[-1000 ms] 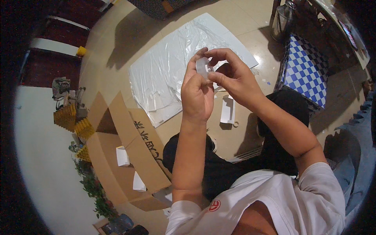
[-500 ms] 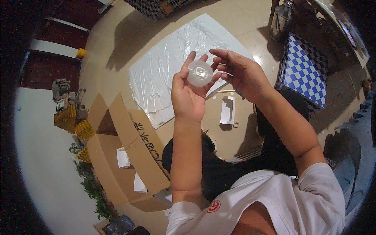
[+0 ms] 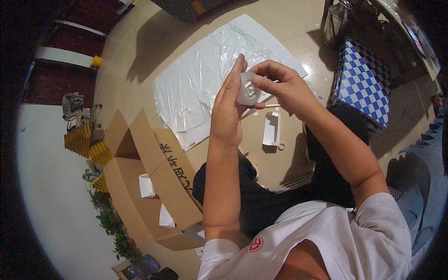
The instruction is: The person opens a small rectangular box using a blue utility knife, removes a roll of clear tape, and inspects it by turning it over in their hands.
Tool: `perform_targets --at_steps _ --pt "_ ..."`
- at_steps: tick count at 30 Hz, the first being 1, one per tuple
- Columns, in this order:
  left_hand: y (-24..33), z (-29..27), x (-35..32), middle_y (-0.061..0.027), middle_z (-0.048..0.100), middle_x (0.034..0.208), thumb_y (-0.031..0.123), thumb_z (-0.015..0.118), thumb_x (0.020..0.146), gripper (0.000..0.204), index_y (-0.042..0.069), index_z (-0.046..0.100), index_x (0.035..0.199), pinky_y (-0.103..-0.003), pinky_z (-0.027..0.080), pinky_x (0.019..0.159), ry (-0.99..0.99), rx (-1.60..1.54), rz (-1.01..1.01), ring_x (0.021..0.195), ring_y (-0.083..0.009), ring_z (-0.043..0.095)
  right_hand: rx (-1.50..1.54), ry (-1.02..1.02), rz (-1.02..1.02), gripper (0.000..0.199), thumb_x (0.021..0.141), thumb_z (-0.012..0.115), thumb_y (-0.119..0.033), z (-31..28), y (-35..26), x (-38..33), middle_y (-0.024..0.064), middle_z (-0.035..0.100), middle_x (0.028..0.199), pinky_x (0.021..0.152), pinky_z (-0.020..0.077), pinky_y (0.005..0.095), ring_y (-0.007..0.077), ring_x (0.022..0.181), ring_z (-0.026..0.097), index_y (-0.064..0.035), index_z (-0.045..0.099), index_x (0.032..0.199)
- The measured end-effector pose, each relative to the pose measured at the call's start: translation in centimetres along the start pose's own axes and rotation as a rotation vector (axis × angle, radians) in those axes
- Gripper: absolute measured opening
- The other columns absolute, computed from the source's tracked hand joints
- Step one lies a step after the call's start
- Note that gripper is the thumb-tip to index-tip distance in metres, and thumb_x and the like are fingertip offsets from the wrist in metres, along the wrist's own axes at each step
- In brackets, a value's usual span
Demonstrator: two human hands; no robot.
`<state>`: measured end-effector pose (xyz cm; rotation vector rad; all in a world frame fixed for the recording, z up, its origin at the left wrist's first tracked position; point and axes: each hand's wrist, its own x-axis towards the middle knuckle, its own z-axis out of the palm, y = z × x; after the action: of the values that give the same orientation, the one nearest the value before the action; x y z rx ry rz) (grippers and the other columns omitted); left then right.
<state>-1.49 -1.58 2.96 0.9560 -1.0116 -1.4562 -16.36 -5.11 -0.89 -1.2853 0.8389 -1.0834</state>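
Observation:
A round, translucent white disc (image 3: 247, 94) with a clear raised centre is between my hands; its exact kind is not plain to me. My left hand (image 3: 226, 109) grips it at the left side, palm turned toward the right and fingers pointing up. At its upper right edge, my right hand (image 3: 285, 88) pinches with thumb and bent forefinger. Both hands are raised above a white sheet or board (image 3: 196, 79) covered in crinkled clear plastic. Lower down on the floor lie a small white open carton (image 3: 270, 129) and a little pale ring (image 3: 281, 146).
A large open cardboard box (image 3: 170, 186) stands at my left, holding white cartons, one of them a small carton (image 3: 146, 185). Potted plants (image 3: 112, 221) line the left wall. To the right are a blue-and-white checkered block (image 3: 361, 91) and a metal canister (image 3: 335, 25).
My right hand has closed in and now pinches the disc's edge. The left hand has turned its palm rightward, tilting the disc and shifting it slightly right.

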Motion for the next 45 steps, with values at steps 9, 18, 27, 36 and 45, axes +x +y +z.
perform_targets --at_steps 9,18,27,36,45 --pt "-0.6 -1.1 0.1 -0.0108 0.060 0.120 0.019 0.054 0.096 0.036 0.002 0.052 0.128 -0.034 0.053 0.086 0.074 -0.050 0.108 0.104 -0.0191 0.060 0.269 -0.024 0.042 0.026 0.089 0.067 -0.022 0.3 -0.5 -0.1 0.0015 0.059 0.095 0.059 0.0408 0.0205 0.0067 0.075 0.051 -0.0073 0.059 0.109" --pt "-0.3 -0.4 -0.3 -0.0053 0.061 0.116 0.009 0.055 0.094 0.031 0.008 0.058 0.125 -0.028 0.047 0.086 0.090 0.546 0.386 0.103 -0.0142 0.056 0.260 -0.084 0.043 0.025 0.086 0.065 -0.019 0.3 -2.0 -0.6 0.0022 0.056 0.091 0.055 0.0429 0.0208 0.0077 0.071 0.053 -0.0054 0.058 0.106" --pt "-0.6 0.4 -0.3 -0.0081 0.058 0.113 0.001 0.051 0.092 0.030 0.007 0.060 0.120 -0.031 0.044 0.089 0.099 0.729 0.420 0.102 -0.0189 0.056 0.368 -0.063 0.250 0.016 0.084 0.063 -0.016 0.1 -2.0 -0.5 0.0011 0.053 0.085 0.060 0.0530 0.0253 0.0079 0.067 0.053 -0.0060 0.055 0.094" --pt "-2.1 0.8 0.1 -0.0117 0.052 0.108 -0.007 0.046 0.087 0.031 0.004 0.058 0.112 -0.031 0.046 0.083 0.103 0.762 0.462 0.096 -0.0230 0.055 0.336 0.005 0.303 0.019 0.081 0.064 -0.014 0.3 -1.8 -0.4 0.0034 0.052 0.083 0.064 0.0600 0.0311 0.0089 0.064 0.055 -0.0017 0.053 0.090" --pt "-1.7 0.7 -0.2 -0.0090 0.050 0.115 0.004 0.042 0.093 0.031 0.005 0.052 0.122 -0.029 0.043 0.088 0.033 0.371 0.264 0.098 -0.0171 0.052 0.343 -0.024 0.297 0.016 0.083 0.064 -0.013 -0.1 -1.8 -0.6 0.0034 0.051 0.079 0.065 0.0611 0.0320 0.0098 0.068 0.057 -0.0013 0.054 0.090"
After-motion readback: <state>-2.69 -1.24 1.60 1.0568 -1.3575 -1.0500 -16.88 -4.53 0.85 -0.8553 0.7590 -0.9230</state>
